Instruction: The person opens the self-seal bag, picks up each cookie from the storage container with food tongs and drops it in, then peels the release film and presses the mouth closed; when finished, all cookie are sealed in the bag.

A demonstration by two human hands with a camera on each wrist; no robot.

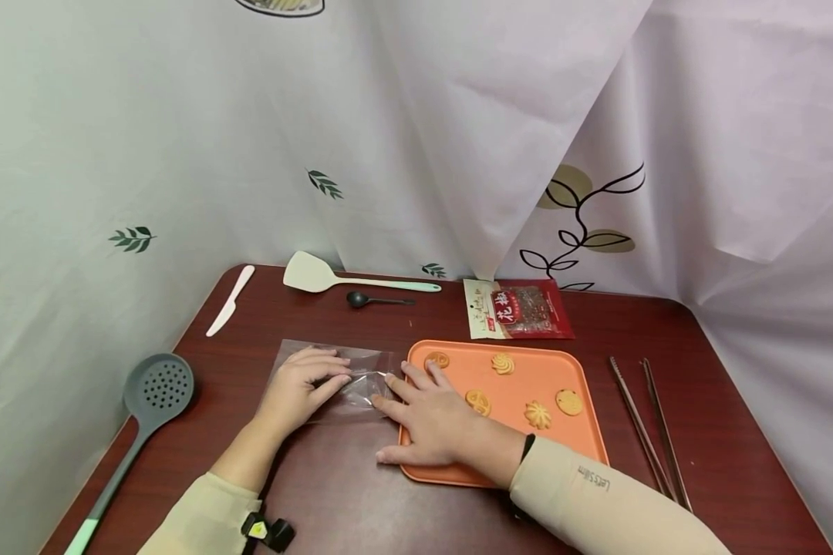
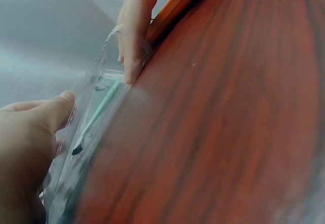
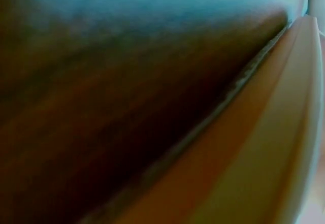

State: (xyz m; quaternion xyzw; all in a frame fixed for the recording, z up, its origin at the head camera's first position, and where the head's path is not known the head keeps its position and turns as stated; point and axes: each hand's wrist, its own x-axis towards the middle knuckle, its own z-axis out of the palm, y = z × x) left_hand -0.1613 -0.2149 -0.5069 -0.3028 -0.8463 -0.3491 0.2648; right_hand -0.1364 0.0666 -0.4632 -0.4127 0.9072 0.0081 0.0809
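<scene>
Plastic bag (image 1: 363,391) left of the tray (image 1: 541,374) seems steadied, your right hand (image 1: 430,420) splayed, grip of left hand (image 1: 301,389) unclear; parting it likely needs pinching.

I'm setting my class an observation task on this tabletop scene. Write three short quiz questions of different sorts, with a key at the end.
1. Count: how many biscuits can be seen on the orange tray in the head view?

2. True or false: in the head view, the metal tongs lie to the right of the orange tray.

3. Choose one: which thing do the left hand and the right hand both touch?
A. The red packet
B. The clear plastic bag
C. The grey slotted spoon

Key:
1. Five
2. True
3. B
</scene>
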